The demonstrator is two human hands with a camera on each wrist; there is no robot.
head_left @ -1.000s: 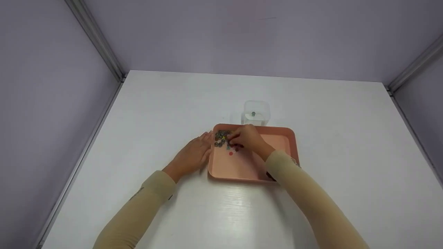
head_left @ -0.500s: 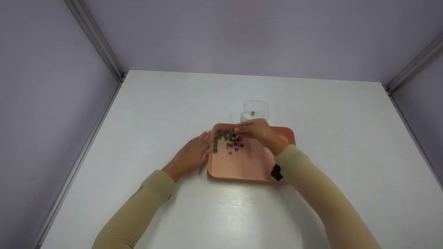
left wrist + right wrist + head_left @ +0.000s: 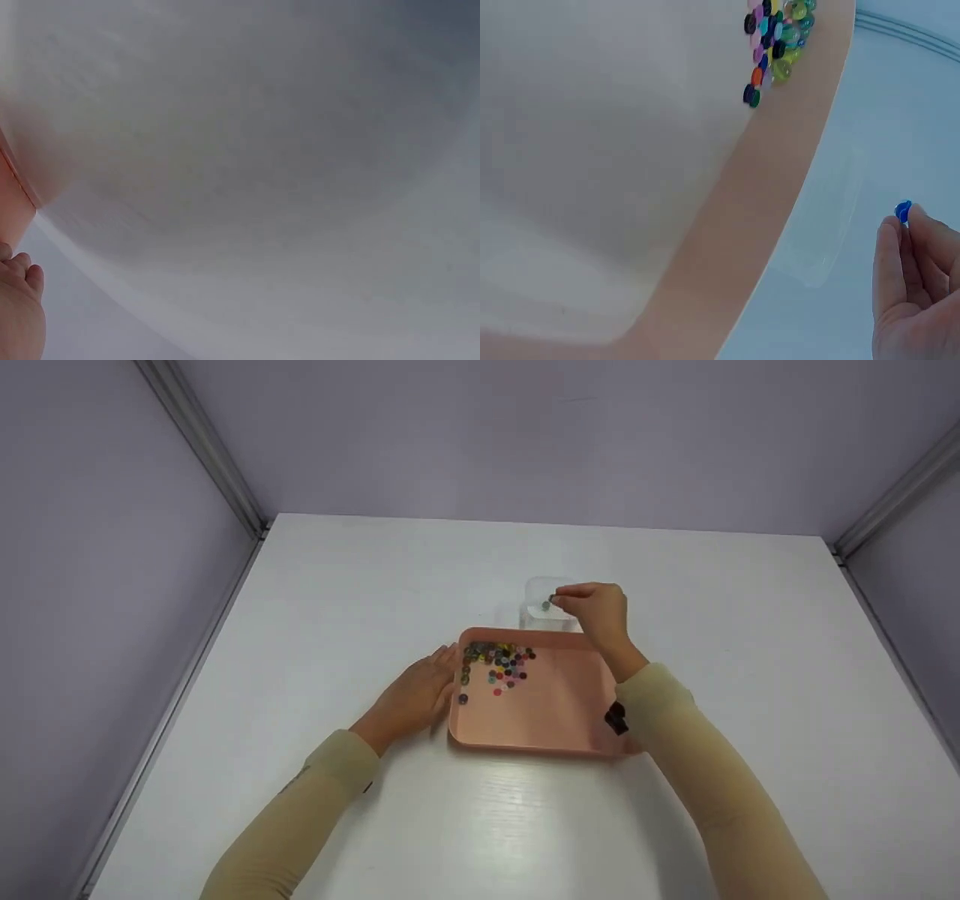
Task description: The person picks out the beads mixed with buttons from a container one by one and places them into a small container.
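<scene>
Above the clear box (image 3: pixel 555 604), right hand (image 3: pixel 596 611) fingers (image 3: pixel 891 259) pinch a blue bead (image 3: pixel 904 211) (round, axis unclear); left hand (image 3: pixel 416 697) flat.

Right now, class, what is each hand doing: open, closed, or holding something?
Left hand: open, fingers resting against the tray.
Right hand: pinching a blue bead over the clear box.

Two arms in long, close-fitting beige sleeves that run down to the wrists, leaving both the left hand (image 3: pixel 416 697) and the right hand (image 3: pixel 596 611) bare; a small dark device (image 3: pixel 616 718) sits strapped at the right cuff, a small dark mark shows on the left sleeve near the wrist, and faint printed lettering runs along that sleeve
</scene>
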